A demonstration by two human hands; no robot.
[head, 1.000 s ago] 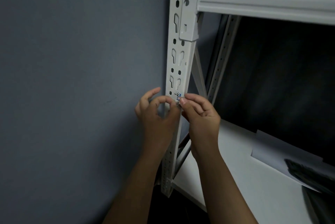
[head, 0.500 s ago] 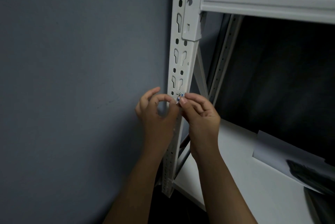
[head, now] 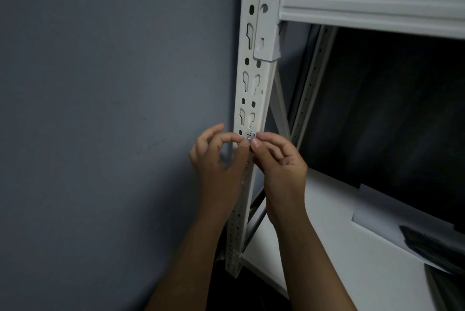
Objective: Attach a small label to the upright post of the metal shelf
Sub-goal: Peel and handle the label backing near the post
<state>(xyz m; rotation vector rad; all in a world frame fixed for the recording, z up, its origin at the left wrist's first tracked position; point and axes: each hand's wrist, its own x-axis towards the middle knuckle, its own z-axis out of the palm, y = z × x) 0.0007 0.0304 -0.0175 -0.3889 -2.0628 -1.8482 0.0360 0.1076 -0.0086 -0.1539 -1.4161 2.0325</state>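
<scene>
1. Upright post (head: 253, 94) of the white metal shelf stands against a grey-blue wall (head: 100, 109). Its front face carries two columns of keyhole slots and round holes; it appears to lean slightly in this wide-angle view.
2. Label (head: 250, 136): small, white with blue markings and a short dark arrow-like mark. It sits on the front face of the post, just below the lowest visible pair of keyhole slots. Only its upper part is seen; the rest is covered by fingertips. Cannot tell whether it is fully stuck down.
3. Left hand (head: 221, 159): on the wall side of the post, index finger and thumb curled together in a pinch at the label's left edge. The remaining fingers are bent and spread, holding nothing.
4. Right hand (head: 279, 159): on the shelf side, index finger and thumb curled in a pinch at the label's right edge. The tips of both hands nearly meet at the label.
5. Horizontal beam (head: 372, 1), ribbed, hooks into the post near the top through a bracket plate (head: 268, 13).
6. Lower shelf board (head: 314, 235), white, carries a pale sheet (head: 392, 207) and a dark object (head: 435, 245) at far right; the object's identity is unclear.
</scene>
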